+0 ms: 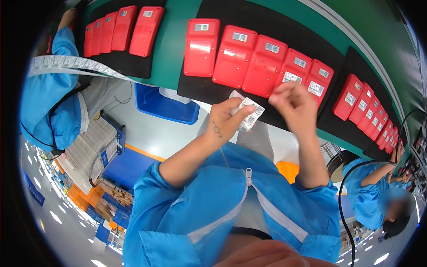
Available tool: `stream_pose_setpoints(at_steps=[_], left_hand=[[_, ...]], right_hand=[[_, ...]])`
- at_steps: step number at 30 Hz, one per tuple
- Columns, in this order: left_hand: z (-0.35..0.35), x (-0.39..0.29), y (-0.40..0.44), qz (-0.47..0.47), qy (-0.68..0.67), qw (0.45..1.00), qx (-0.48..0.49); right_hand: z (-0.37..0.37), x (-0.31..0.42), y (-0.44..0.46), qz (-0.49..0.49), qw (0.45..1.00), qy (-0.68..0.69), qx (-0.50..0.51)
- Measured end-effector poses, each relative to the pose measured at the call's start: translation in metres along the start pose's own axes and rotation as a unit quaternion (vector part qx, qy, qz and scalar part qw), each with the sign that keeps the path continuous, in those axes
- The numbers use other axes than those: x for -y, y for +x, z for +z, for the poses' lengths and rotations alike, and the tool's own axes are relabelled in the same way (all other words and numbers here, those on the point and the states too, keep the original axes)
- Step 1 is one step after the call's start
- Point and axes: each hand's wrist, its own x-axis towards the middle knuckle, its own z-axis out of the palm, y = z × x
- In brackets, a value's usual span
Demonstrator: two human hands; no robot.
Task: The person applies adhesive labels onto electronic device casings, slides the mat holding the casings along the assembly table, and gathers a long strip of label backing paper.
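Now, left hand (222,121) holding printed labels (254,116), right hand (297,106) near red devices (265,66)

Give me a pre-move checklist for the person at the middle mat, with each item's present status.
1. Label sheet held in the left hand: ok.
2. Right hand carrying a label: cannot tell, fingers blurred.
3. Five red devices in a row on the middle mat: ok.
4. Small silver label on each of the five: ok.
5. Larger white label on each: not ok, missing from the three leftmost.
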Motion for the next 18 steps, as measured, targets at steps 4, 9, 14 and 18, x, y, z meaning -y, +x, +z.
stream_pose_setpoints(at_steps=[4,9,14,18], left_hand=[[-0.001,-0.011,-0.001,-0.013,-0.071,0.997,-0.017],[-0.011,-0.014,-0.003,-0.072,-0.05,0.996,0.0],[-0.027,0.0,-0.001,-0.003,0.059,0.997,0.056],[-0.026,-0.013,0.003,-0.026,0.054,0.996,0.058]], right_hand=[[0.036,0.0,-0.017,0.085,0.967,0.237,0.039],[0.05,-0.002,-0.004,-0.067,0.988,0.111,-0.078],[0.023,0.011,0.036,0.056,0.979,0.087,-0.174],[0.022,0.009,0.041,0.086,0.984,0.047,-0.151]])
